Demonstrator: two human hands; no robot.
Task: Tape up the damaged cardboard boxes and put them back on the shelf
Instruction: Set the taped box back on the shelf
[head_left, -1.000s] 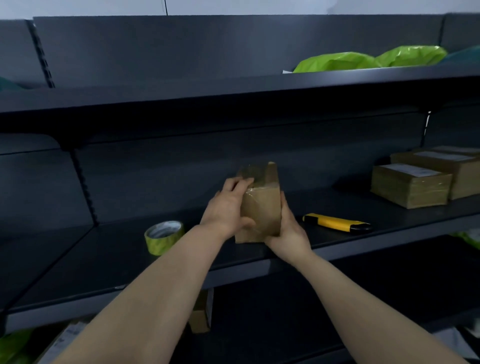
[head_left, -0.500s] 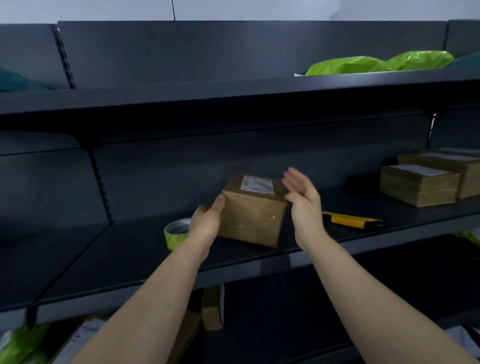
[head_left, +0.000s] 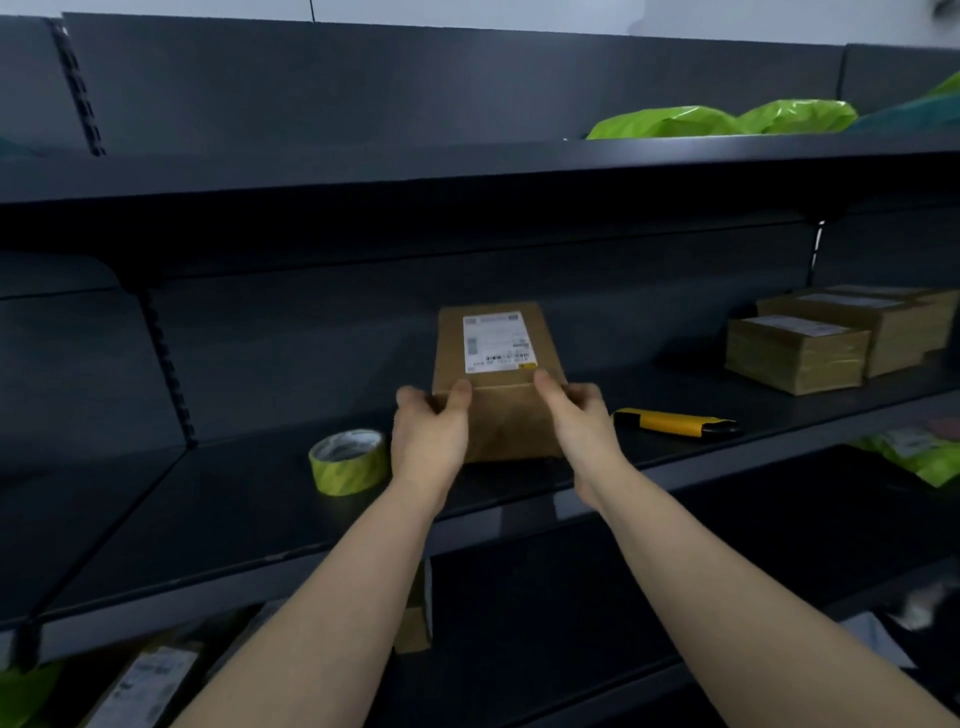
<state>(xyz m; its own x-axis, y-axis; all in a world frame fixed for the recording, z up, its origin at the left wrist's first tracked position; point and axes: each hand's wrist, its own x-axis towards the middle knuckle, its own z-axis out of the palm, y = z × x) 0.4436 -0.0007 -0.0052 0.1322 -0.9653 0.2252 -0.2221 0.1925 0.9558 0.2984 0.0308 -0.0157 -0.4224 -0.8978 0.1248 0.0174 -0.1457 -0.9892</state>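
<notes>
Both my hands are on the cardboard box (head_left: 498, 415), which sits label-side up on the dark middle shelf (head_left: 234, 509), its long side running away from me; its base looks set down on the board, though my wrists hide the near corners. My left hand (head_left: 431, 436) grips the box's near left corner; the thumb lies flat on the top face just short of the white label (head_left: 497, 342), and the fingers are curled round the left wall. My right hand (head_left: 576, 415) takes the near right corner the same way; the thumb presses on the top edge, the fingers wrap down the right side, mostly hidden behind the hand. Neither hand is slack; both clasp the box between thumb and fingers.

Left of the box, near my left wrist but apart from it, a roll of yellow-green tape (head_left: 349, 461) lies flat; right of the box, just past my right hand, lies a yellow utility knife (head_left: 675, 422); further right of the box stand other brown boxes (head_left: 797, 353), close together; above the box and to the right, green bags (head_left: 717, 120) lie on the upper shelf.
</notes>
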